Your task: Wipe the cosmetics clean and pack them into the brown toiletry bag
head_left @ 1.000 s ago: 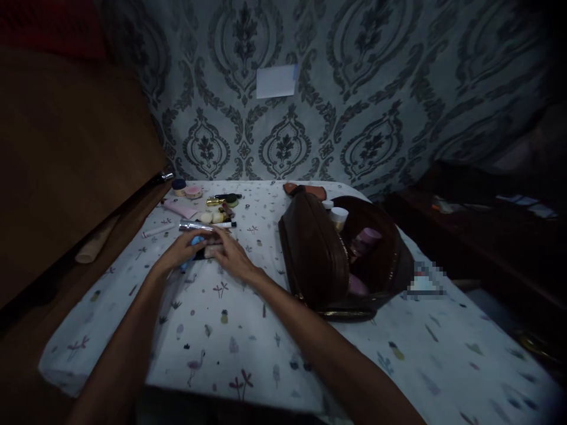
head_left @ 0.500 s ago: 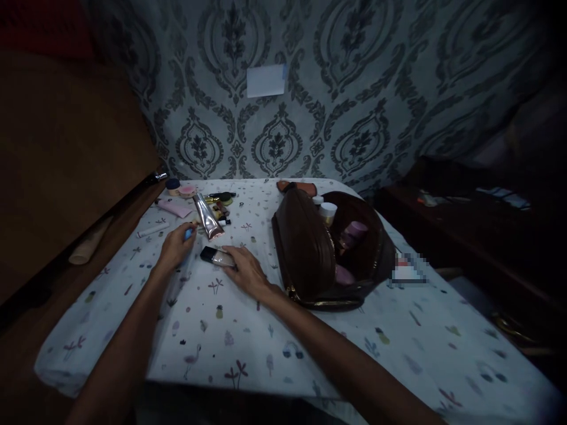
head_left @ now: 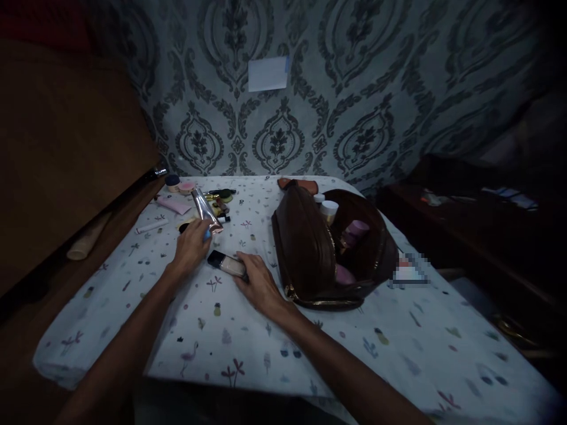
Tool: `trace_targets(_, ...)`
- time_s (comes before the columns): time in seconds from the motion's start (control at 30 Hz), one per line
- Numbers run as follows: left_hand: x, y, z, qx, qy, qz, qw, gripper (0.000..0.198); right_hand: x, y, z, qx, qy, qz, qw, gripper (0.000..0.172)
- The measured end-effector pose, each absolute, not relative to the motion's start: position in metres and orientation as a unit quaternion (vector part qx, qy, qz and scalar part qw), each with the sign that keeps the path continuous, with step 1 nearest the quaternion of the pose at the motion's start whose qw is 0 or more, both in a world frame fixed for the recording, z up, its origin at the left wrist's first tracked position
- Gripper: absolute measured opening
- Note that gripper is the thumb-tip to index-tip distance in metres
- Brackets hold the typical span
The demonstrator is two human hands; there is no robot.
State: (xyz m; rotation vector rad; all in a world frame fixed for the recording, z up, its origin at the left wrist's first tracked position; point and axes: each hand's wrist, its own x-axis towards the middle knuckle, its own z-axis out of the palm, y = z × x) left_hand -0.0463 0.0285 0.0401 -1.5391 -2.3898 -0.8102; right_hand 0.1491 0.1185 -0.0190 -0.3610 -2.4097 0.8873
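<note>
My right hand is closed on the base end of a small foundation bottle with a black cap, its cap pointing left. To the left, my left hand is closed around a small blue thing, mostly hidden by the fingers; I cannot tell its kind. Just beyond the left fingers lies a silver-pink squeeze tube. Right of my right hand stands an open brown cosmetic bag, holding a white-capped jar and a purple-pink container.
On the printed tablecloth, at the far left, lie a pink tube, a white stick and a dark-lidded jar. An orange-brown item rests behind the bag. A cardboard-brown panel leans at left; patterned wallpaper stands behind.
My left hand has moved right with the blue thing, closer to the silver-pink tube and the bottle. My right hand has shifted slightly right and nearer me with the foundation bottle.
</note>
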Motion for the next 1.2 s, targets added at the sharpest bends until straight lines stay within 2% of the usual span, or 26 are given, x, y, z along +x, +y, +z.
trace_targets(0.1,-0.014,0.034,0.040,-0.552,-0.766,-0.313,0.102,0.033,0.148,0.119,-0.021,-0.147,-0.888,0.333,0.281,0.050)
trace_targets(0.17,0.007,0.039,0.037,-0.594,-0.754,-0.262,0.098,0.040,0.146,0.121,-0.023,-0.157,-0.885,0.333,0.286,0.041)
trace_targets(0.23,0.019,0.042,0.033,-0.621,-0.758,-0.180,0.089,0.038,0.144,0.123,-0.024,-0.160,-0.887,0.327,0.285,0.031)
trace_targets(0.33,0.017,0.043,0.028,-0.603,-0.785,-0.129,0.059,0.042,0.143,0.125,-0.025,-0.153,-0.893,0.320,0.278,0.030)
trace_targets(0.53,-0.010,0.036,0.025,-0.592,-0.776,-0.216,0.011,0.043,0.144,0.124,-0.023,-0.147,-0.893,0.321,0.279,0.031)
trace_targets(0.77,-0.039,0.033,0.032,-0.589,-0.742,-0.295,-0.127,0.048,0.148,0.121,-0.011,-0.154,-0.891,0.343,0.253,0.027)
trace_targets(0.9,-0.058,0.027,0.028,-0.555,-0.737,-0.351,-0.156,0.048,0.150,0.120,-0.006,-0.168,-0.886,0.357,0.243,0.027)
trace_targets(1.03,-0.060,0.024,0.026,-0.524,-0.734,-0.406,-0.152,0.053,0.151,0.120,-0.002,-0.188,-0.857,0.403,0.260,0.030)
trace_targets(1.2,-0.045,0.026,0.034,-0.447,-0.707,-0.505,-0.216,0.057,0.150,0.118,0.005,-0.239,-0.776,0.508,0.288,0.017)
